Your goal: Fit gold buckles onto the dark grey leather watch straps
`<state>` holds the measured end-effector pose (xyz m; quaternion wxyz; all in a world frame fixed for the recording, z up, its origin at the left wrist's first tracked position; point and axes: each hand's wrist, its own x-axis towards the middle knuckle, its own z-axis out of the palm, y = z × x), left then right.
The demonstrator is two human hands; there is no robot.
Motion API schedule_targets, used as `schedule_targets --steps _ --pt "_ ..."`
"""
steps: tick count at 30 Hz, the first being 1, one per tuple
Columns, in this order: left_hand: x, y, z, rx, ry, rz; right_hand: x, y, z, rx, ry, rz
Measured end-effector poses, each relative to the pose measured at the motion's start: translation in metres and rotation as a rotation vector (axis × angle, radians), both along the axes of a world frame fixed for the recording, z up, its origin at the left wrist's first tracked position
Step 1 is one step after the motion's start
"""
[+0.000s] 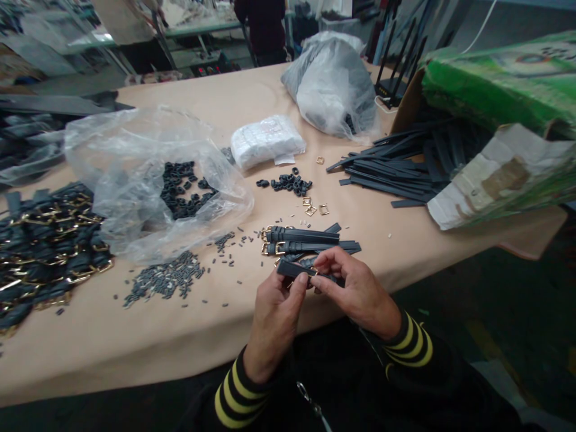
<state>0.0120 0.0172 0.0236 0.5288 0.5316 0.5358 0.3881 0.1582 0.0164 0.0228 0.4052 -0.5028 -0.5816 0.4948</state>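
Near the table's front edge, my left hand [278, 306] pinches a dark leather strap [291, 269], its flat end sticking up past the thumb. My right hand [355, 285] grips the same strap from the other side, where a bit of gold metal shows between the fingertips. Just beyond the fingers lie several finished-looking straps [306, 235] with gold buckles. Farther back are loose gold buckles [310, 210] and a small heap of black loops [292, 183]. The lower part of the held strap is mostly hidden by my hands.
Small dark pieces [168, 277] are scattered left of my hands. A clear plastic bag [135, 144] holds more black loops. Piled buckled straps [49, 252] lie at far left. A white packet [267, 141], a stuffed bag [333, 84] and a green box [499, 84] spilling straps stand behind.
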Motion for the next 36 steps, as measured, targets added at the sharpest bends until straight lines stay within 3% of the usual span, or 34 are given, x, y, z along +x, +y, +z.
schedule_targets --steps 3,6,11,14,16,18,21,23,31,36 --pt "0.000 0.002 -0.002 -0.116 -0.224 -0.062 0.002 0.002 -0.006 -0.104 0.193 0.076" --pt "0.002 0.000 -0.003 -0.106 -0.309 -0.016 0.003 0.004 -0.011 -0.123 0.243 0.077" --pt "0.005 -0.010 -0.001 0.212 0.122 0.076 0.000 0.007 -0.013 -0.096 0.157 0.058" --pt "0.001 -0.015 0.003 0.318 0.175 -0.014 0.002 0.008 -0.013 -0.054 0.036 0.018" --pt "-0.006 -0.015 0.005 0.222 0.073 -0.117 0.005 0.008 -0.012 -0.020 -0.037 0.005" --pt "-0.013 -0.011 0.005 0.023 -0.088 -0.187 0.007 0.008 -0.009 0.006 -0.068 0.039" --pt "-0.021 -0.005 0.005 -0.251 -0.289 -0.220 0.009 0.007 -0.001 0.041 -0.087 0.126" --pt "-0.023 -0.002 0.004 -0.342 -0.351 -0.259 0.009 0.006 0.005 0.042 -0.112 0.182" --pt "-0.025 0.002 0.001 -0.439 -0.447 -0.400 0.008 0.005 0.010 -0.053 -0.155 0.266" --pt "-0.024 0.004 0.000 -0.368 -0.419 -0.280 0.012 0.007 0.005 -0.097 -0.140 0.302"
